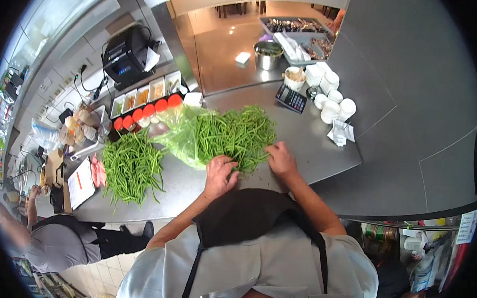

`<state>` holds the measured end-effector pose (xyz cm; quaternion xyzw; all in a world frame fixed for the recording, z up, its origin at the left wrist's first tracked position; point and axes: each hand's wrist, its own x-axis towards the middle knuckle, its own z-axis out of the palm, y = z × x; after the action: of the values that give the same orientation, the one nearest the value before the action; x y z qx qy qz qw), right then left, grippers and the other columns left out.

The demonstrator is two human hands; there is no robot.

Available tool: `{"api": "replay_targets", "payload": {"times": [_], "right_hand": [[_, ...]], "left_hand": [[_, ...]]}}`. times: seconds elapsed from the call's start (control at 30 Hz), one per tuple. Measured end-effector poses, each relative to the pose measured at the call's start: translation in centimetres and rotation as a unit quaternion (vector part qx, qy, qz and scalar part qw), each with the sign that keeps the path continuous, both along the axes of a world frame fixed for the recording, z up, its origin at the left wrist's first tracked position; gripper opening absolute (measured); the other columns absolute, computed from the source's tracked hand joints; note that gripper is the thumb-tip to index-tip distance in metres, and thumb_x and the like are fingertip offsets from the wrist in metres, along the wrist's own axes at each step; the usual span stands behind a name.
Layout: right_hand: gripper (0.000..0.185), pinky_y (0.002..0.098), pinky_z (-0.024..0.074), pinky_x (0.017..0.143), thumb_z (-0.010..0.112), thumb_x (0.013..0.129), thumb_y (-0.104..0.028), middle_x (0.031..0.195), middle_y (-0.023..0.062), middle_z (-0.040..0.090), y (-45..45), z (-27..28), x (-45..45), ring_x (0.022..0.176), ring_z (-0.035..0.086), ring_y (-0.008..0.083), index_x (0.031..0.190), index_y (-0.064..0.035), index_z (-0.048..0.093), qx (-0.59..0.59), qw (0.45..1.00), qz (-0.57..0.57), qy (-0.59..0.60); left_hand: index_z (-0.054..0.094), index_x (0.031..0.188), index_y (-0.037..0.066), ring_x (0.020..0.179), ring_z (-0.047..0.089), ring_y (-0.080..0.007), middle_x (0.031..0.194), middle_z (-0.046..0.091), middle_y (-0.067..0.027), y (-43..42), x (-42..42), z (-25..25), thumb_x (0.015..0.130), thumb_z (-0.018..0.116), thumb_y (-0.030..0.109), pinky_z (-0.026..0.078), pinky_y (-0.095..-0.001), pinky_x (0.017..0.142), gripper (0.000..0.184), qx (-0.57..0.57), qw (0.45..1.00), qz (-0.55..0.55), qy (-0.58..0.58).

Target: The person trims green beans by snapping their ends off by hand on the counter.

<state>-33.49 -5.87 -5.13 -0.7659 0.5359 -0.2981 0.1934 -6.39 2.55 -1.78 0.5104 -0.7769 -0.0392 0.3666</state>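
A large heap of green beans (234, 133) lies on the steel counter in front of me, partly on a clear greenish plastic bag (181, 141). My left hand (221, 176) is at the near edge of this heap, its fingers curled onto some beans. At the heap's right edge, my right hand (282, 160) has its fingertips closed on bean ends; how many is too small to tell. A second pile of green beans (133, 168) sits to the left of the bag. Small bean scraps dot the counter near my hands.
Red-lidded jars (148, 111) and a row of condiment trays (142, 97) line the back left, below a black printer (126, 56). A calculator (291, 98), white cups (330, 111) and a metal pot (267, 55) stand behind. Another person (66, 242) is at the left.
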Motion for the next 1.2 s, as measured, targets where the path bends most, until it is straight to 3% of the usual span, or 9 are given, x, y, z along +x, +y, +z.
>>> {"api": "replay_targets", "payload": {"times": [0.2, 0.33, 0.4, 0.5, 0.6, 0.83, 0.93, 1.03, 1.2], "right_hand": [[0.013, 0.0486, 0.0534, 0.088, 0.068, 0.088, -0.015, 0.109, 0.0145, 0.064, 0.7, 0.6, 0.2, 0.1, 0.065, 0.0355, 0.1, -0.0109, 0.073, -0.123, 0.992, 0.029, -0.007], [0.013, 0.045, 0.0543, 0.086, 0.068, 0.092, -0.014, 0.098, 0.0131, 0.069, 1.5, 2.9, 0.7, 0.095, 0.067, 0.0327, 0.101, -0.0069, 0.074, -0.078, 0.988, 0.122, -0.059], [0.015, 0.0433, 0.0546, 0.086, 0.067, 0.094, -0.014, 0.095, 0.0132, 0.071, 2.3, 4.9, 1.3, 0.094, 0.068, 0.0331, 0.104, -0.0049, 0.074, -0.084, 0.979, 0.164, -0.092], [0.02, 0.0435, 0.0552, 0.09, 0.066, 0.096, -0.015, 0.103, 0.0139, 0.074, 2.4, 6.1, 1.1, 0.1, 0.068, 0.0353, 0.111, -0.0055, 0.074, -0.008, 0.981, 0.141, -0.132], [0.021, 0.0442, 0.0563, 0.087, 0.065, 0.098, -0.016, 0.105, 0.0148, 0.074, 2.4, 7.0, 0.7, 0.098, 0.069, 0.0367, 0.113, -0.0045, 0.073, -0.015, 0.978, 0.159, -0.131], [0.018, 0.0441, 0.0551, 0.078, 0.071, 0.094, -0.018, 0.095, 0.0164, 0.071, 3.1, 9.3, 0.2, 0.085, 0.069, 0.0371, 0.105, -0.0033, 0.069, 0.114, 0.974, 0.059, -0.188], [0.011, 0.0375, 0.0532, 0.072, 0.07, 0.092, -0.011, 0.09, 0.0136, 0.07, 3.0, 9.3, 0.2, 0.079, 0.067, 0.0268, 0.098, -0.0016, 0.067, 0.095, 0.981, 0.055, -0.162], [0.011, 0.0387, 0.0529, 0.072, 0.069, 0.09, -0.011, 0.087, 0.0132, 0.068, 3.0, 8.3, 0.5, 0.078, 0.066, 0.0277, 0.098, -0.0036, 0.067, 0.051, 0.986, 0.085, -0.135], [0.01, 0.0378, 0.0519, 0.07, 0.065, 0.09, -0.013, 0.085, 0.0112, 0.066, 2.9, 8.0, 0.9, 0.076, 0.065, 0.0258, 0.093, -0.0038, 0.065, 0.09, 0.987, 0.108, -0.074]], "left_hand": [[0.074, 0.115, 0.011, 0.113, 0.059, -0.0342, 0.115, 0.065, -0.0123, -2.7, -2.2, 1.2, 0.085, 0.079, 0.02, 0.047, -0.0467, 0.095, 0.032, 0.035, 0.996, -0.078, -0.009], [0.074, 0.119, 0.011, 0.107, 0.063, -0.034, 0.109, 0.069, -0.0132, -3.7, -3.4, 2.1, 0.088, 0.078, 0.025, 0.05, -0.046, 0.093, 0.034, 0.049, 0.994, -0.093, -0.009], [0.075, 0.118, 0.01, 0.105, 0.064, -0.0332, 0.107, 0.07, -0.0131, -4.5, -3.0, 0.1, 0.09, 0.076, 0.024, 0.05, -0.0457, 0.091, 0.032, 0.086, 0.988, -0.13, -0.01], [0.076, 0.114, 0.008, 0.103, 0.064, -0.0333, 0.104, 0.071, -0.0125, -5.3, -3.1, -1.2, 0.095, 0.071, 0.023, 0.051, -0.045, 0.092, 0.024, 0.145, 0.976, -0.158, 0.029], [0.075, 0.11, 0.004, 0.099, 0.064, -0.0347, 0.103, 0.07, -0.0126, -4.9, -3.5, 0.1, 0.098, 0.069, 0.023, 0.051, -0.0441, 0.095, 0.023, 0.23, 0.953, -0.165, 0.106], [0.076, 0.106, 0.005, 0.095, 0.064, -0.0332, 0.096, 0.067, -0.0135, -4.1, -2.9, 1.7, 0.095, 0.072, 0.02, 0.054, -0.0429, 0.085, 0.018, 0.164, 0.973, -0.122, 0.107], [0.076, 0.104, 0.006, 0.092, 0.065, -0.0324, 0.092, 0.066, -0.0132, -3.4, -2.8, 2.5, 0.092, 0.075, 0.017, 0.055, -0.0432, 0.08, 0.016, 0.12, 0.986, -0.086, 0.075], [0.076, 0.101, 0.006, 0.089, 0.065, -0.0335, 0.09, 0.063, -0.0132, -2.9, -2.6, 3.3, 0.09, 0.076, 0.016, 0.055, -0.0448, 0.078, 0.015, 0.11, 0.991, -0.061, 0.047], [0.075, 0.102, 0.006, 0.087, 0.064, -0.0344, 0.088, 0.062, -0.013, -2.4, -2.4, 3.5, 0.089, 0.076, 0.013, 0.054, -0.0452, 0.077, 0.014, 0.099, 0.991, -0.076, 0.037]]}}
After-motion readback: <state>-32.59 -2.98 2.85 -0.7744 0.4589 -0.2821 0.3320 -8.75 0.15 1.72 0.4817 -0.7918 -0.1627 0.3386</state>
